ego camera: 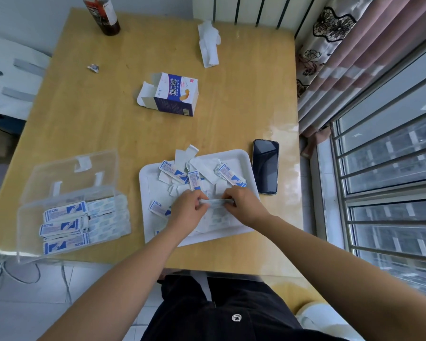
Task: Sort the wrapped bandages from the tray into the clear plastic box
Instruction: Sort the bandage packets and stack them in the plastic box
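In the head view, your left hand (188, 207) and right hand (244, 205) are over the near half of the tray (241, 156). Each grip pinches one end of a single wrapped bandage (217, 202) stretched between them. More wrapped bandages (174, 171) lie on the far half of the tray among torn white paper (204, 168). The clear plastic box (67, 183) sits on the bench (231, 107) left of the tray, already stacked with them. Expect each one to be feather-light, thin, floppy and a little slick, so pinch it by a short end or edge, not flat on its face. Your fingertips are hidden under your knuckles, and the pale pieces on the tray beneath your hands are hard to make out.
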